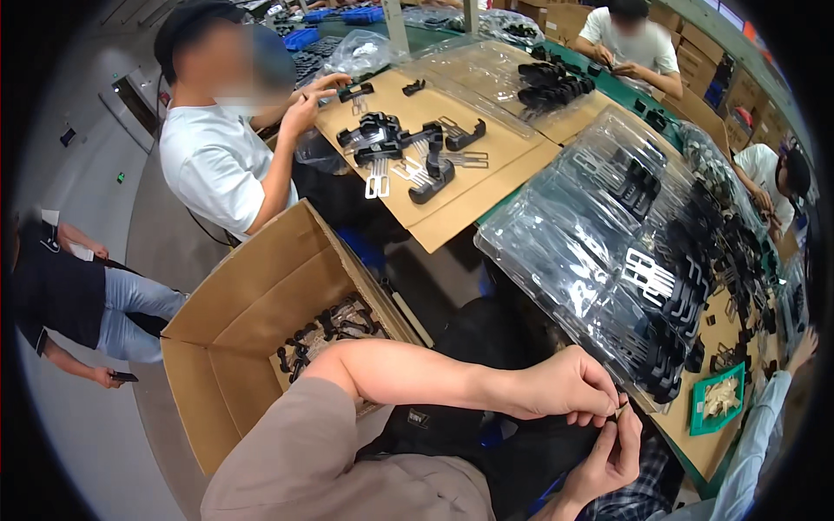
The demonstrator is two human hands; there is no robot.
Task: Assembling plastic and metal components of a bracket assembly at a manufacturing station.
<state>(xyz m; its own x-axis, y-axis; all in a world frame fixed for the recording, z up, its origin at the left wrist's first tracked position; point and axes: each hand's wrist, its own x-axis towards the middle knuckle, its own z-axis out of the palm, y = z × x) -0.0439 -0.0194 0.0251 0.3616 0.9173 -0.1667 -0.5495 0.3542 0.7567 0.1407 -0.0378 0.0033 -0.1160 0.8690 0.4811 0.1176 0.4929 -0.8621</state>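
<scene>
My left hand [569,386] and my right hand [612,456] meet over my lap beside the table's near edge. Their fingertips are pinched together around a tiny dark piece [619,412], mostly hidden by the fingers, whose kind I cannot make out. Just beyond them a clear plastic tray [547,252] holds rows of black clip-like parts with flat metal prongs [665,360]. To the right of my hands stands a green bin [698,417] with small cream-coloured pieces [722,397] in it.
An open cardboard box [252,304] with black parts inside stands at my left. More pronged black parts [378,135] lie on a cardboard sheet [452,213]. One person [217,156] works at the far left, others across and to the right; another person [78,295] stands in the aisle.
</scene>
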